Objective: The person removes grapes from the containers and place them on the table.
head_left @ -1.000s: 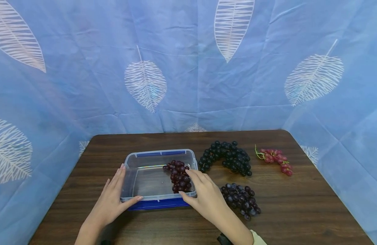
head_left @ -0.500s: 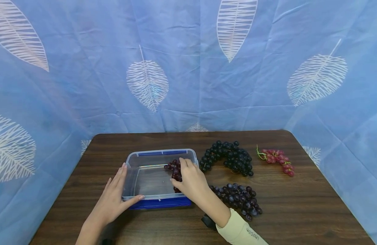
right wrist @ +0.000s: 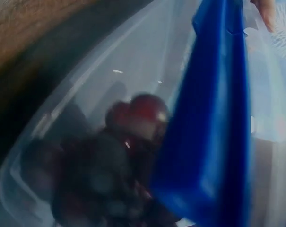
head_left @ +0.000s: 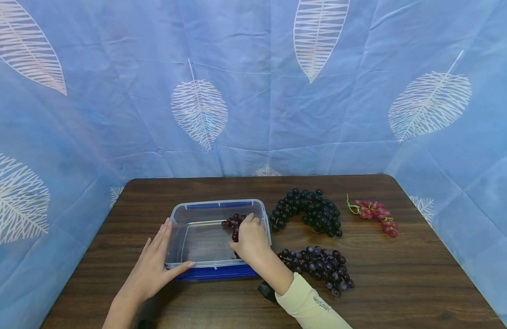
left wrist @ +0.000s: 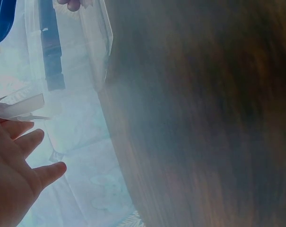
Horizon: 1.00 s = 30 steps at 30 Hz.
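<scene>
A clear plastic food container (head_left: 204,264) with blue side clips stands on the table. Inside it, toward the right, lies a bunch of dark red grapes (head_left: 232,222), partly covered by my right hand (head_left: 253,237). That hand reaches over the front rim, its fingers bent down around the grapes. In the right wrist view the grapes (right wrist: 147,113) show blurred through the wall, beside a blue clip (right wrist: 199,142). My left hand (head_left: 150,267) rests against the container's left front corner, fingers extended along the side and thumb along the front rim. The left wrist view shows those fingers (left wrist: 50,174) spread.
Right of the container lie a black grape bunch (head_left: 319,212), a dark purple bunch (head_left: 319,265) nearer the front, and a small pink-red bunch (head_left: 374,211) with a green stem. A blue leaf-patterned cloth (head_left: 245,114) hangs behind the brown wooden table (head_left: 401,283).
My right hand has left the container's right front corner, moved left and inward, and closed its fingers over the red grapes. The left hand has stayed at its corner.
</scene>
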{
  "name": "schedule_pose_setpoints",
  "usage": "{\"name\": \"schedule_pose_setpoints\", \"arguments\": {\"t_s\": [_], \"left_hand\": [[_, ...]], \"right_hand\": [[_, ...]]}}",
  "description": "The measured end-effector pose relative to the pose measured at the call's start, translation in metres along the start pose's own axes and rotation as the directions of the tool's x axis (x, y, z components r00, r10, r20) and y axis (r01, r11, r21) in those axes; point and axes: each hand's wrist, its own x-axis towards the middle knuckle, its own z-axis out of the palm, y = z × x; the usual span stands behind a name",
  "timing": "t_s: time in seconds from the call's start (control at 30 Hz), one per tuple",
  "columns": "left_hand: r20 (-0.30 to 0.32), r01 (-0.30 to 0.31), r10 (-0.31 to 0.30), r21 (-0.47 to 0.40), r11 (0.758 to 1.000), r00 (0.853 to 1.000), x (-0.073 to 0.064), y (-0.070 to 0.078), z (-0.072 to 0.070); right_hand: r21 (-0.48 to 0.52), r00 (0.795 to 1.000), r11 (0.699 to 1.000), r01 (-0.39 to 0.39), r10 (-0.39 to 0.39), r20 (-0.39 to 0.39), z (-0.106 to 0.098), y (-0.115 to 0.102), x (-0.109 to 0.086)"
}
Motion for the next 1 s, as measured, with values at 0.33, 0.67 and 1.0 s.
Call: {"name": "schedule_pose_setpoints", "arguments": {"t_s": [0.33,0.67,1.0], "left_hand": [[-0.002,0.001,-0.001,-0.01,1.0,1.0,0.001,0.0,0.0],[-0.002,0.006,-0.006,-0.003,1.0,1.0,0.001,-0.001,0.001],[0.001,0.019,-0.019,-0.023,1.0,1.0,0.0,-0.001,0.001]], "right_hand": [[0.087,0.987,0.993,-0.083,0.07,0.143,0.005,0.001,0.009],[0.108,0.986,0.994,-0.027,0.009,0.164,0.007,0.003,0.018],[0.103,0.98,0.994,0.037,-0.056,0.189,0.011,0.004,0.026]]}}
